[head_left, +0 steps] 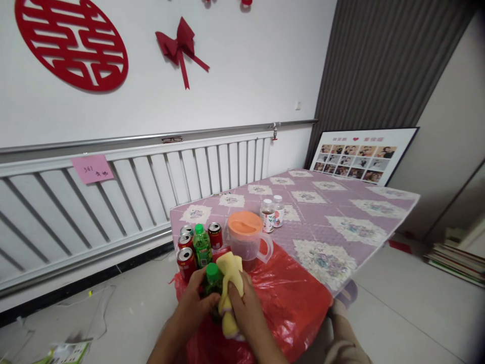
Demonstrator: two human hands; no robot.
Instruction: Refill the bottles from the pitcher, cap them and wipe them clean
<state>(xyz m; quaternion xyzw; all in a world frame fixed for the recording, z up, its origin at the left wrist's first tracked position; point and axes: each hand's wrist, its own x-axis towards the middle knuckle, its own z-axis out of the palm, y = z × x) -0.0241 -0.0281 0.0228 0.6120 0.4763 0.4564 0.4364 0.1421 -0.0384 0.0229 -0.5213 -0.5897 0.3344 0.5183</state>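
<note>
My left hand [200,293] is wrapped round a green-capped bottle [212,273] at the near corner of the table. Bunched in my right hand [242,303] is a yellow cloth [229,273], close against the bottle's right side. Fingers and cloth hide most of the bottle's body. Just behind stands a second green bottle [202,246], upright among several red cans [186,259]. A clear pitcher [242,247] with an orange lid [245,223] is beyond the cloth. Under my hands spreads a red plastic bag [291,303].
Two small clear jars with white lids [267,215] stand behind the pitcher on the purple patterned tablecloth [261,207]. A white radiator [144,187] runs along the wall. A photo board [356,156] leans at the far end. Stacked books [454,260] lie on the right.
</note>
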